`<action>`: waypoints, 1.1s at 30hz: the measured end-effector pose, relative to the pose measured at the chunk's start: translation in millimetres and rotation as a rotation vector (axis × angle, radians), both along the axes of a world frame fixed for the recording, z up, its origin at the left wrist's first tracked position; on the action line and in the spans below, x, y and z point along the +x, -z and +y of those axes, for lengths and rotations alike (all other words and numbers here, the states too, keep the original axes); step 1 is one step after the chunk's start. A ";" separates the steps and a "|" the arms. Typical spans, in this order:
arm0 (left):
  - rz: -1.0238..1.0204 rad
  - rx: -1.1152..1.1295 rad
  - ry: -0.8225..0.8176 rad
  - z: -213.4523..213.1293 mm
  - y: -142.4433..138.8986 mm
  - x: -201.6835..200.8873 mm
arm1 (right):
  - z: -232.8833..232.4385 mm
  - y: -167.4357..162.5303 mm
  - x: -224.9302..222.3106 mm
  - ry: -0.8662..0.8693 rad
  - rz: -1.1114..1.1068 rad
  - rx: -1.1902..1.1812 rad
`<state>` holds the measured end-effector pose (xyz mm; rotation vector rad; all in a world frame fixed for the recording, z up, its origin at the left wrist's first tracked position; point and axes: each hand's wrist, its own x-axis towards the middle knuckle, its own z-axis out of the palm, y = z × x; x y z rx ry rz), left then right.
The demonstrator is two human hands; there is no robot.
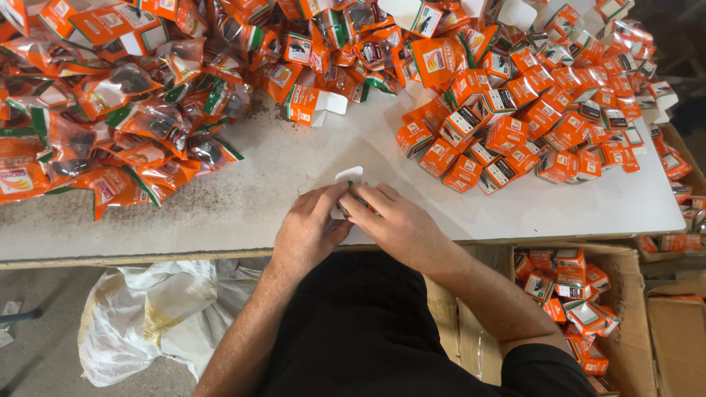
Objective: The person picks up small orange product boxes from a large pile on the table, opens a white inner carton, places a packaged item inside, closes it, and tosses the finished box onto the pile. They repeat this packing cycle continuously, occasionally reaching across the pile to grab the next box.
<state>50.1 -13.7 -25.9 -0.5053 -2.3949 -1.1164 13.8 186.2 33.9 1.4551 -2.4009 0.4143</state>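
Two hands meet at the near edge of the white table [243,198], both on one small carton [348,179].

Head view, only cam:
- Left hand [309,231]: fingers curled in, pinching the carton's left side; thumb tucked under, so exact grip partly hidden.
- Right hand [393,220]: fingers together, pressed over the carton's top/right side, covering most of it. Only a white flap w/ a bit of green shows past the fingertips.
- Carton sits on the table btwn the hands, right in front of the person. Probably held low against the surface for support while both hands work it.
- Left of hands, well apart: heap of orange sachets [110,110], clear windows w/ dark contents, spread loose within arm's reach.
- Right/far side: pile of closed orange boxes [529,125], some open-flapped ones at the far edge.
- Below table edge, right: brown cardboard box [625,309] holding more orange boxes, close by the right elbow.
- Floor left: crumpled white sack [147,316].
- Dark shirt [368,331] fills the bottom centre.
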 end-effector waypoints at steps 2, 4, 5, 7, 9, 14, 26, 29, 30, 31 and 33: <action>0.017 -0.010 -0.014 -0.3 0.0 0.0 | 1.8 -1.7 -1.8 -0.028 -0.118 -0.106; 0.036 0.001 -0.017 -0.2 -0.5 -0.4 | 6.1 1.2 -3.5 -0.044 -0.142 -0.152; 0.045 -0.019 -0.018 -0.1 -1.1 -1.0 | 8.1 4.0 -4.9 -0.051 -0.107 -0.139; 0.051 -0.057 -0.015 0.1 -2.5 -0.5 | 11.8 11.6 -7.9 -0.052 -0.042 -0.130; 0.022 -0.031 0.008 0.8 -4.3 0.5 | 13.1 20.0 -15.8 -0.047 0.027 -0.146; 0.037 -0.045 0.007 2.7 -6.2 0.6 | 3.1 41.3 -25.3 0.041 -0.050 -0.326; 0.371 -0.151 -0.132 7.9 3.0 12.3 | 0.7 46.4 -1.2 0.172 -0.040 -0.345; 0.398 -0.144 -0.124 9.9 -1.4 14.6 | 0.6 55.1 0.6 0.186 -0.134 -0.357; 0.396 -0.145 -0.111 10.3 -3.2 14.7 | 0.7 58.4 0.8 0.198 -0.160 -0.355; 0.395 -0.146 -0.096 10.3 -5.1 14.6 | 0.8 61.6 1.0 0.208 -0.167 -0.356; 0.374 -0.198 -0.077 10.9 -7.8 14.6 | 1.6 67.5 1.9 0.231 -0.185 -0.354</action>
